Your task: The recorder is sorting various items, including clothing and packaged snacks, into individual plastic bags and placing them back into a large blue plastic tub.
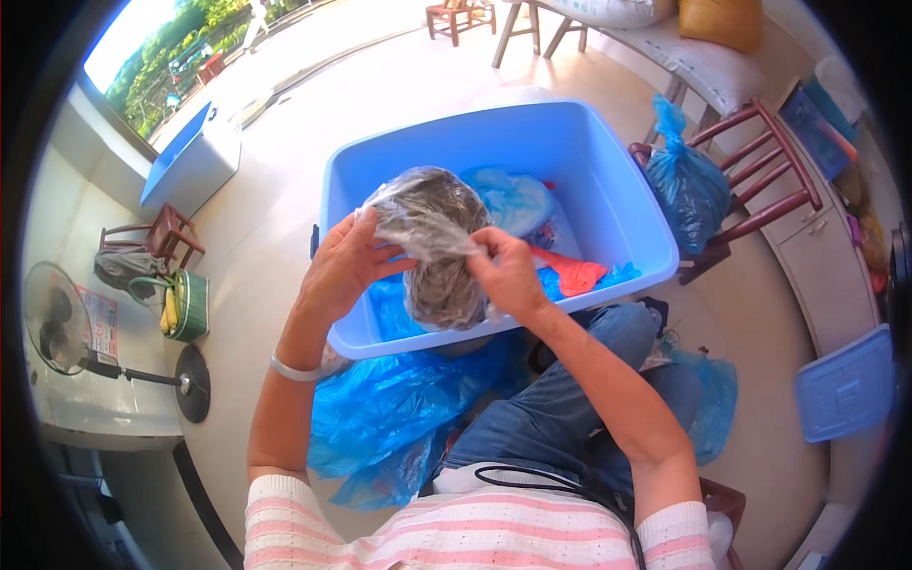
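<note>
A clear plastic bag (434,214) of dark grey-brown material is held over the near side of a blue plastic storage bin (605,157). My left hand (349,267) grips its left edge, thumb on the film and the other fingers spread beneath. Between the thumb and fingers of my right hand (507,274) is a gathered, twisted part of the film. A second dark bulge (445,296) in clear plastic hangs below; whether it is the same bag I cannot tell. Inside the bin lie a pale blue bag (509,199), a red bag (577,274) and blue plastic (395,306).
Blue plastic sheeting (392,413) spreads on the floor by my legs. A tied blue bag (687,192) rests on a wooden chair (776,192) at right. A blue lid (844,385) leans nearby. To the left stand a fan (60,320) and a green basket (191,306).
</note>
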